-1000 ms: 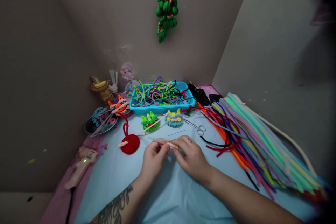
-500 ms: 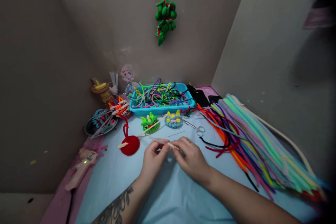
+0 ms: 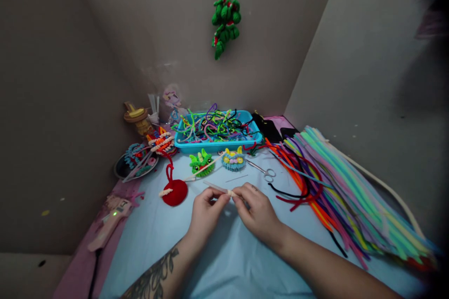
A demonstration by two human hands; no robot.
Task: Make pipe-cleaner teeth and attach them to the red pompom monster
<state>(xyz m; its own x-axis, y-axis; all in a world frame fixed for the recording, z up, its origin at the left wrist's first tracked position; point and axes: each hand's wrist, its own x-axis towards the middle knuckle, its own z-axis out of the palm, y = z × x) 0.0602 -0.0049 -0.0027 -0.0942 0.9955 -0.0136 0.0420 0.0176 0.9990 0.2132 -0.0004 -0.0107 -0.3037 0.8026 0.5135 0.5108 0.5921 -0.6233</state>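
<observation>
Over the light blue table cover (image 3: 224, 257), my left hand (image 3: 205, 215) and my right hand (image 3: 257, 212) meet at their fingertips. Both pinch a pale cream pipe cleaner (image 3: 224, 191) that is coiled round a thin stick. The stick pokes out to the upper left past my left thumb. A red round pipe-cleaner piece (image 3: 174, 190) with a loop lies just left of my left hand. A green creature (image 3: 200, 162) and a blue creature (image 3: 233, 159) sit beyond my hands.
A blue tray (image 3: 217, 142) of tangled pipe cleaners stands at the back. Long coloured pipe cleaners (image 3: 343, 191) fan along the right. Scissors (image 3: 263, 171) lie near them. A glue gun (image 3: 108, 224) lies at left, by a dark dish (image 3: 135, 164). A green ornament (image 3: 225, 16) hangs on the wall.
My fingers have shifted slightly along the coiled pipe cleaner; both hands stay in place. The view has drifted a little.
</observation>
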